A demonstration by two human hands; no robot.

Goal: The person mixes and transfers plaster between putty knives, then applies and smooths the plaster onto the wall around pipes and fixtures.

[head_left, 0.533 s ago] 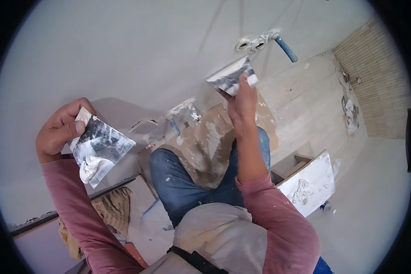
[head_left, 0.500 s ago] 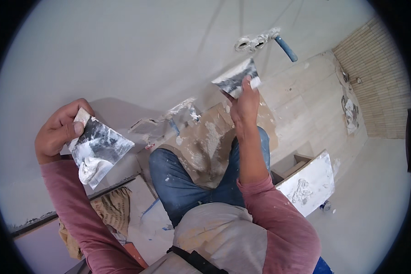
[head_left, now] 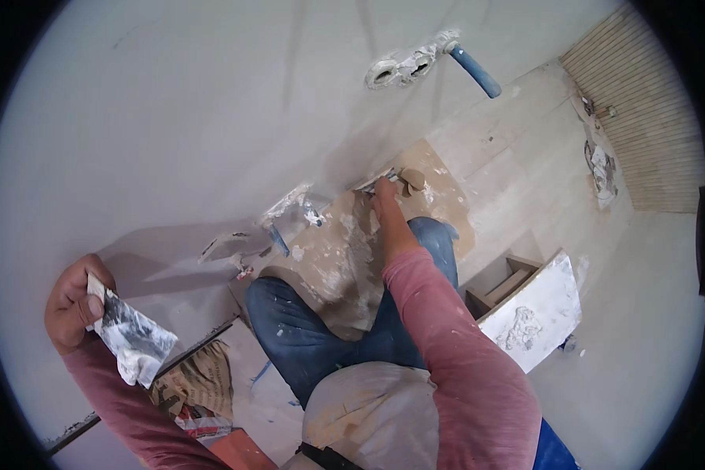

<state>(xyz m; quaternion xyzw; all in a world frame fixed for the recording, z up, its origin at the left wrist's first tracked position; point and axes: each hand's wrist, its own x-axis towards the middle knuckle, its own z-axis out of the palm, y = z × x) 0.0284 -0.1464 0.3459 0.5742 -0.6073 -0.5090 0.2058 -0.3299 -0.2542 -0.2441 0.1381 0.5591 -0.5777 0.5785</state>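
Observation:
My left hand (head_left: 74, 305), at the far left, is closed around a broad putty knife (head_left: 137, 325) with its thumb on top. The blade is smeared white, and a lump of white putty (head_left: 139, 364) clings to its lower edge. Reaching forward between my knees, my right hand (head_left: 385, 194) is low by the foot of the wall (head_left: 211, 110). It grips a second flat putty knife (head_left: 366, 188), seen almost edge-on near the wall. Just how the blade meets the wall is hard to see.
Brown cardboard (head_left: 442, 176) lies under my feet. A blue pipe (head_left: 475, 70) sticks out of the wall beside two round openings (head_left: 399, 72). On my right a white board (head_left: 548, 305) bearing putty rests on a wooden frame (head_left: 509, 286). A crumpled brown bag (head_left: 200, 380) is at lower left.
My right hand has swung down with its putty knife from mid-wall to the wall's foot. The left hand with its putty knife has moved lower and slightly left, and its blade has tilted.

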